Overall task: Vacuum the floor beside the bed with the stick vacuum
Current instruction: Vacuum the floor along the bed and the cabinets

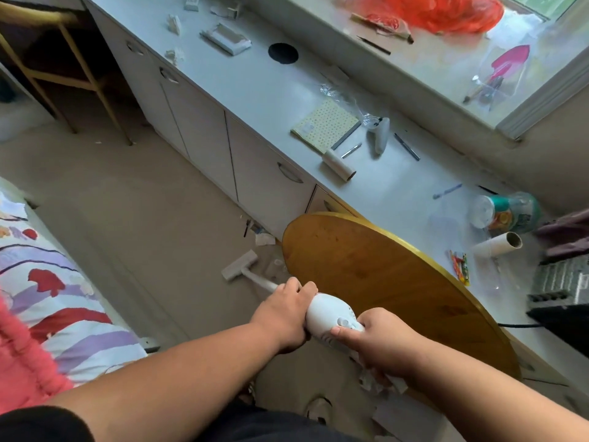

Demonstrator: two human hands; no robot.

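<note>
Your right hand [379,342] is nearest you, its fingers curled tight around the rear grip of the white plastic stick vacuum [328,315], with the thumb lying along the body just beside the round buttons. Just ahead of it, your left hand [283,311] is wrapped around the narrow front of the motor body where the tube begins, fingers closed over the top. Both your forearms are bare, and a dark sleeve shows at your left shoulder.

From your left hand the slim white tube runs down and away to the flat rectangular floor head [239,265], which sits on the beige floor [134,205] between the bed and the cabinets, close to the edge of the round wooden tabletop [392,282] that leans over the vacuum's right side. Scraps of white paper litter [264,239] lie on the floor just beyond the head, against the cabinet base.

To your left, the bed's white quilt with red and purple shapes [47,282] fills the edge of view. Farther on, the long pale grey cabinet counter [255,84] carries a yellow dotted notebook [325,126], a cardboard-cored lint roll [338,164] and pens. Beyond it, on the windowsill, sits an orange-red plastic bag [446,11].
</note>
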